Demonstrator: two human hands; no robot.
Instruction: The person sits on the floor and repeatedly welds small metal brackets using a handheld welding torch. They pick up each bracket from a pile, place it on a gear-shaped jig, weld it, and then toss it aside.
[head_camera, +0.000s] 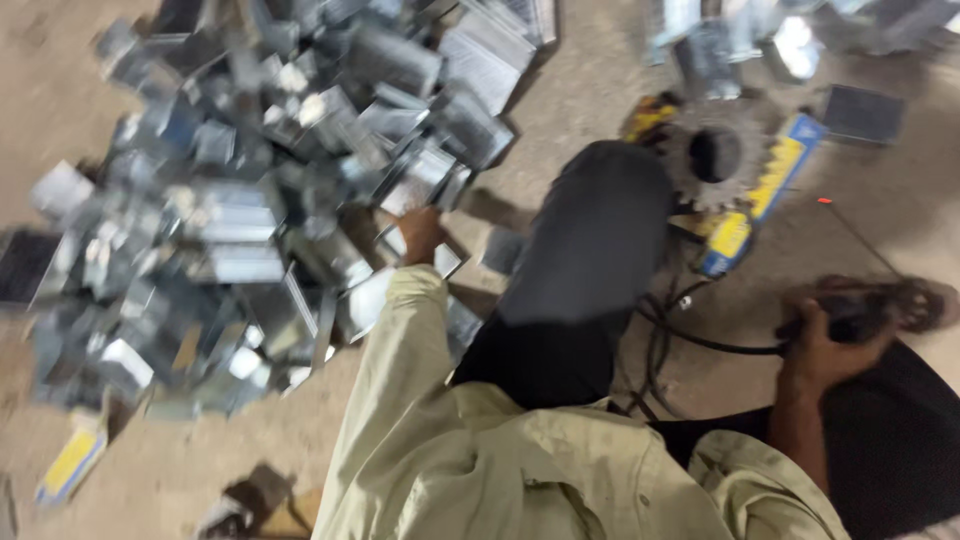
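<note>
The picture is blurred by motion. My left hand (420, 234) reaches forward in a pale sleeve to the near edge of a big heap of shiny sheet-metal pieces (240, 200). It rests on a flat metal piece (446, 258), and its fingers are too smeared to show a grip. My right hand (822, 348) is closed around a dark hand tool (880, 306) low at the right. A black cable (690, 338) runs from the tool toward my knee (590, 250), which is bent in dark trousers between the two hands.
A grey toothed wheel (716, 154) lies beyond the knee on yellow and blue boxes (770, 185). More metal pieces (790, 40) sit at the top right, with a dark flat pad (862, 113) beside them. Another yellow box (70, 462) lies at the lower left on the sandy floor (590, 90).
</note>
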